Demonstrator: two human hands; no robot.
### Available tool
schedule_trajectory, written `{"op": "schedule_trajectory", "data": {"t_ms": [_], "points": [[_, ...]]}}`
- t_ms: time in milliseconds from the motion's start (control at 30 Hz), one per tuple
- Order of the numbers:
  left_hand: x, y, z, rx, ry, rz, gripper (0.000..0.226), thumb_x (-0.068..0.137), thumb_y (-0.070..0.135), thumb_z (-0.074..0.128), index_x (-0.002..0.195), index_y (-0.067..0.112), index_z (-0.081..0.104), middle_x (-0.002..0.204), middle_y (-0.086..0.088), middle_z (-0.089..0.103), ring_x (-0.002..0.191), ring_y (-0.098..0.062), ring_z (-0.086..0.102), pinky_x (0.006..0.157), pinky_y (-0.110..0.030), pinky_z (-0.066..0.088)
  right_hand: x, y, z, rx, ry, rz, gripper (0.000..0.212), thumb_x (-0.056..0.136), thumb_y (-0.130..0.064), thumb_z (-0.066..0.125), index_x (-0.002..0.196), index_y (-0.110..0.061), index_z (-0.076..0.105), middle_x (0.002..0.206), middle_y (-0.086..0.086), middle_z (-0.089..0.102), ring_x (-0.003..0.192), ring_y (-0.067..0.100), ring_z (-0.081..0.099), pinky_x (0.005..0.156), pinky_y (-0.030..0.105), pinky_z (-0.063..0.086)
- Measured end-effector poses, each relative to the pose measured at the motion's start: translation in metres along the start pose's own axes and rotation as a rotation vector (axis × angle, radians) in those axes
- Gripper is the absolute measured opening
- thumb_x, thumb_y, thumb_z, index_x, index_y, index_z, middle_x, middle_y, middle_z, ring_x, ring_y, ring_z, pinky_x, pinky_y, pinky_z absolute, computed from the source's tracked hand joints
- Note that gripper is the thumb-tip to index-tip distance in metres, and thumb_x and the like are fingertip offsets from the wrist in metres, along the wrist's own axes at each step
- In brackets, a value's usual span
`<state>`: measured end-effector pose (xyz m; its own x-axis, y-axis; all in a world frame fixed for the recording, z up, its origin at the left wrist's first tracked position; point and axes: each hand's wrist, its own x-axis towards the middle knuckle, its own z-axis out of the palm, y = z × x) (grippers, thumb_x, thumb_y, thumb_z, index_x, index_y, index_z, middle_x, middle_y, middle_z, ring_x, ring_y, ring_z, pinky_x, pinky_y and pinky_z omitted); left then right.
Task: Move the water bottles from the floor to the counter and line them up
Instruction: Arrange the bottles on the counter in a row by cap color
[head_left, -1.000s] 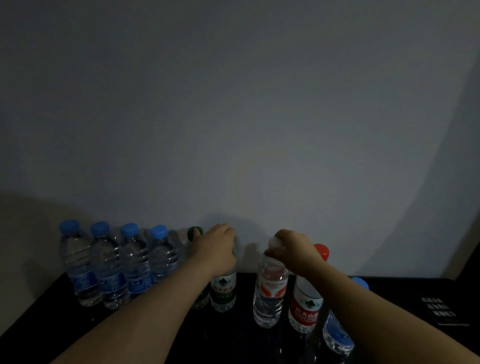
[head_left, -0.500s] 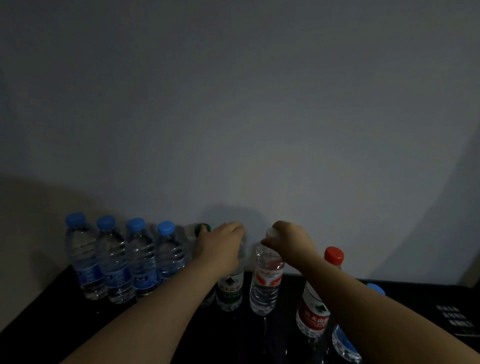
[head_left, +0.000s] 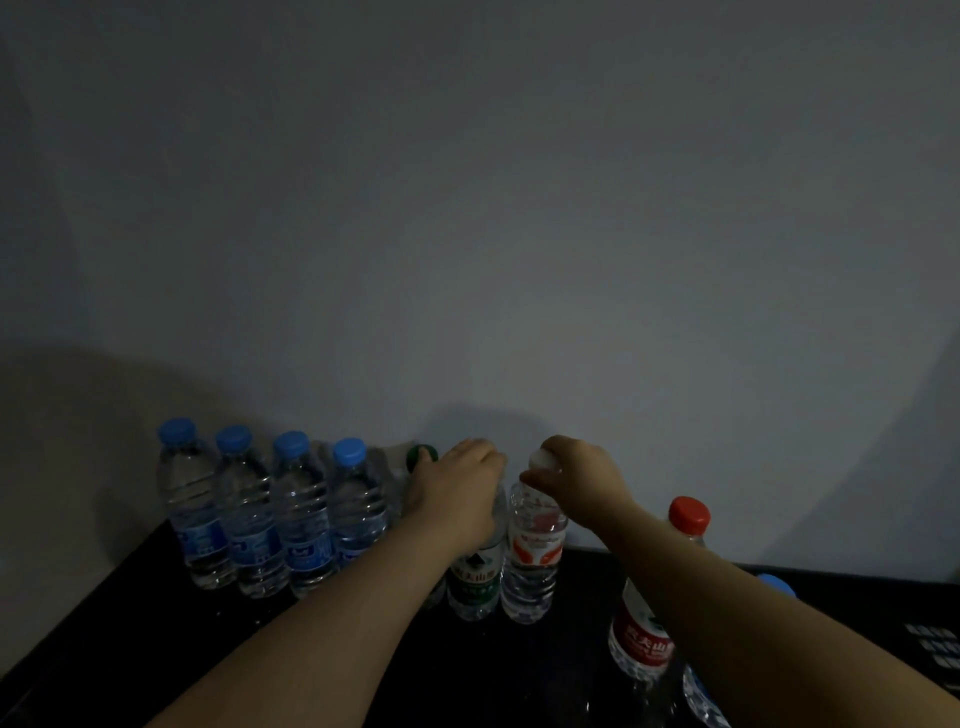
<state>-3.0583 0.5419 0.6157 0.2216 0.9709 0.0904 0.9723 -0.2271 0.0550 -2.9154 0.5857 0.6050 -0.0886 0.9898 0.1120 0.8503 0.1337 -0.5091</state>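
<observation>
Dim grey wall backs the black counter (head_left: 156, 613), where bottles line its rear edge. Left hand (head_left: 462, 488) grips the green-label bottle (head_left: 475, 577); right hand (head_left: 576, 478) pinches the white-capped bottle (head_left: 532, 561) touching it. Placement looks finished; the red-capped bottle (head_left: 644, 629), nearer the front, likely joins next.

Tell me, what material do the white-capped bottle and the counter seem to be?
White-capped bottle: probably thin clear plastic, since the ribbed wall shows the water inside; its label looks like printed film. Counter: dark and smooth, slightly glossy; stone, glass or laminate cannot be told in this dim light.
</observation>
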Motion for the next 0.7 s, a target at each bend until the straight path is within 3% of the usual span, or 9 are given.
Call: {"op": "schedule_trajectory", "data": {"t_ms": [367,567,700], "points": [[-0.001,0.003,0.001,0.027,0.015,-0.004,0.061,0.087,0.012,0.05,0.145,0.019,0.03,0.151,0.003,0.028,0.14,-0.016,0.026,0.112,-0.047,0.023,-0.009,-0.005,-0.009,0.029,-0.157,0.076,0.049,0.087,-0.031,0.063,0.126,-0.008,0.047,0.125,0.016,0.058,0.112,0.031,0.057,0.096,0.043,0.05],[-0.003,0.003,0.0,0.013,-0.017,0.003,0.067,0.087,0.018,0.051,0.148,0.022,0.023,0.154,0.005,0.025,0.143,-0.016,0.021,0.113,-0.048,0.021,-0.038,-0.003,-0.014,0.103,-0.16,0.061,0.059,0.092,-0.027,0.057,0.14,-0.009,0.029,0.138,0.016,0.05,0.123,0.031,0.051,0.097,0.036,0.042],[-0.003,0.004,-0.006,0.019,-0.105,-0.006,0.069,0.091,0.025,0.048,0.151,0.02,0.015,0.159,0.005,0.013,0.148,-0.017,0.009,0.116,-0.049,0.016,-0.053,0.002,-0.021,0.07,-0.196,0.021,0.061,0.093,-0.028,0.055,0.143,-0.008,0.025,0.143,0.015,0.045,0.128,0.029,0.046,0.1,0.033,0.039]]}}
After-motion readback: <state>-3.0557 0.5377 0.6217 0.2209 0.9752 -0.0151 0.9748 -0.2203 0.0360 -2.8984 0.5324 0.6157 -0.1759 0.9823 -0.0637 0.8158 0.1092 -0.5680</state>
